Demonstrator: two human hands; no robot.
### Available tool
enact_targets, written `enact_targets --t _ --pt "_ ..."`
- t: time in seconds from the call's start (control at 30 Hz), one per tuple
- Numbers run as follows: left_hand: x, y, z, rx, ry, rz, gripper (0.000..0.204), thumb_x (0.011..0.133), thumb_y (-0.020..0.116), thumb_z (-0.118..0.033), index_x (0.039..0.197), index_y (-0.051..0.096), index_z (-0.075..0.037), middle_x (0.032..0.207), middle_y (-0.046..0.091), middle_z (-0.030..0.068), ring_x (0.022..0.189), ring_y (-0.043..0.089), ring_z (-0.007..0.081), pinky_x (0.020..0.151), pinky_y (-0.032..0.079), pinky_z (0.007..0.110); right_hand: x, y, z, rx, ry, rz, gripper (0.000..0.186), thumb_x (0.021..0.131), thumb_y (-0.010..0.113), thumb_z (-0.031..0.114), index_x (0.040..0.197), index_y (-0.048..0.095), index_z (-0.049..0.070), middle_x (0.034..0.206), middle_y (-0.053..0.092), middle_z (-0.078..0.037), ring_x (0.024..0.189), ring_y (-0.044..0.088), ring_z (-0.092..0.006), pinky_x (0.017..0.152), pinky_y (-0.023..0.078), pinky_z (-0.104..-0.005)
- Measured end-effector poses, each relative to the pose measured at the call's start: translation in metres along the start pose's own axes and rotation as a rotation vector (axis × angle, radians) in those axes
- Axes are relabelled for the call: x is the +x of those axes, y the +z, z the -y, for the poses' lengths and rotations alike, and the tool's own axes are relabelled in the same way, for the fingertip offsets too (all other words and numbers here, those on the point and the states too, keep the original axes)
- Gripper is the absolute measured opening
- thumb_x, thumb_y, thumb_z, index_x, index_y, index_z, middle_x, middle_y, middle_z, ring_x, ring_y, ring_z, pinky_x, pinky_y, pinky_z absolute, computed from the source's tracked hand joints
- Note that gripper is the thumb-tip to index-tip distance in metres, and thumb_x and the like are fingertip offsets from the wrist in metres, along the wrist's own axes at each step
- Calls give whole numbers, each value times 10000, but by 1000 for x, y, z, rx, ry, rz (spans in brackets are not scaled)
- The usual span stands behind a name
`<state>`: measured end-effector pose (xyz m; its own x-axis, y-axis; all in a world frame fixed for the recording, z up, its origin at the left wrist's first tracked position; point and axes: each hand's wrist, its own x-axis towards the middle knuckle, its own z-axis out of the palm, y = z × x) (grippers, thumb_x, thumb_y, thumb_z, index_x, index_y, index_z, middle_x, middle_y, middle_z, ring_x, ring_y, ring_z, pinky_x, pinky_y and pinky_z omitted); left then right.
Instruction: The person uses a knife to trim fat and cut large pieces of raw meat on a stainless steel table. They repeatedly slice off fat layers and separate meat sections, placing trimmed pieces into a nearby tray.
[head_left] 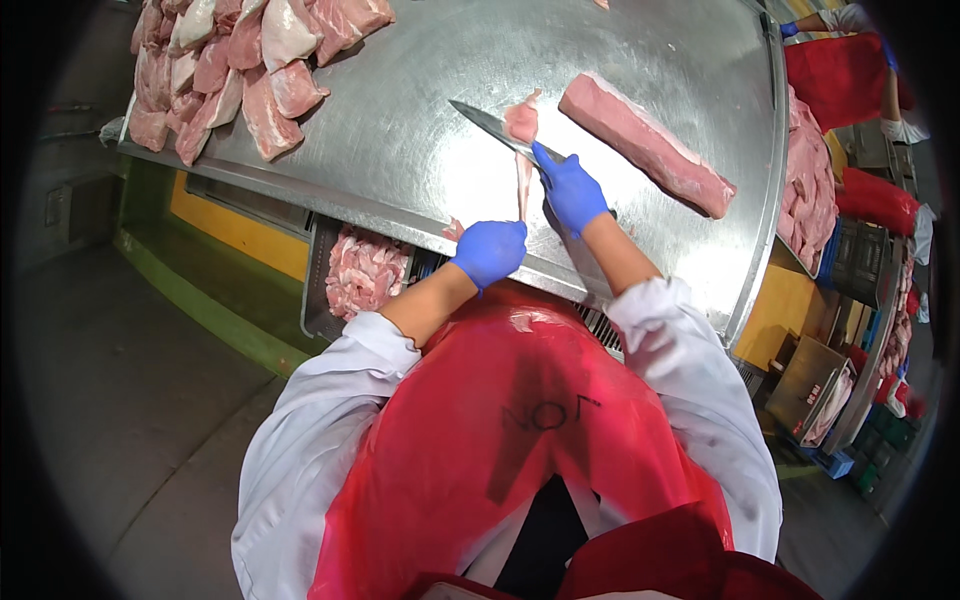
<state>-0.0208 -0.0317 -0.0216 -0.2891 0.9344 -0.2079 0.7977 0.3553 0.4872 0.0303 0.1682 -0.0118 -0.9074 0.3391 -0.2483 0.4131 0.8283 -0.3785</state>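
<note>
My right hand (575, 192), in a blue glove, is closed round the handle of a long knife (482, 120). The blade points to the far left, low over the steel table. A narrow strip of meat trimming (523, 172) runs under or against the blade, with a wider pink lump at its far end. My left hand (491, 253), also gloved in blue, pinches the near end of this strip by the table's front edge. To the right of the knife lies a long trimmed pork loin (648, 145), slanting toward me, touched by neither hand.
Cut pork pieces (215, 70) are heaped at the table's far left. A bin of trimmings (365, 272) sits below the front edge of the steel table (400, 120). More meat (806, 185) lies beyond the right edge, where co-workers in red aprons (838, 80) stand.
</note>
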Motion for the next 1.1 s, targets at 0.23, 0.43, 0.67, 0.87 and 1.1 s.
enact_targets --t 0.23,0.43,0.67,0.87,1.1 --pt "-22 -31 64 29 -189 -215 174 866 554 -185 921 649 -52 842 681 196 762 672 408 701 534 521 55 -9 -34 60 -238 -78 480 989 502 193 1455 440 289 1185 602 -227 1062 599 -440 912 502 -490" --pt "-42 -81 137 165 -392 -97 209 871 554 -222 920 644 -41 877 699 226 804 688 420 742 543 529 21 -36 -78 -122 -119 54 498 1003 528 276 1489 444 351 1109 571 -237 994 619 -414 858 521 -473" --pt "-34 -61 177 163 -397 -114 237 880 578 -254 963 653 -44 920 701 235 845 681 430 753 535 543 -37 -31 -130 -38 -59 -145 527 994 526 229 1507 435 305 1132 573 -272 1010 600 -459 912 492 -502" --pt "-74 -79 255 57 -450 -189 298 901 619 -309 988 650 -26 940 703 233 891 688 416 728 538 523 -104 -44 -196 17 237 -86 579 978 532 163 1530 406 283 999 603 -327 969 606 -480 904 473 -510" --pt "0 -232 79 -1523 -155 -330 250 1016 521 -210 1024 651 3 967 670 73 826 609 206 797 499 350 -156 -58 -191 131 291 -63 544 975 571 210 1497 449 300 950 650 -310 900 654 -451 851 501 -485"
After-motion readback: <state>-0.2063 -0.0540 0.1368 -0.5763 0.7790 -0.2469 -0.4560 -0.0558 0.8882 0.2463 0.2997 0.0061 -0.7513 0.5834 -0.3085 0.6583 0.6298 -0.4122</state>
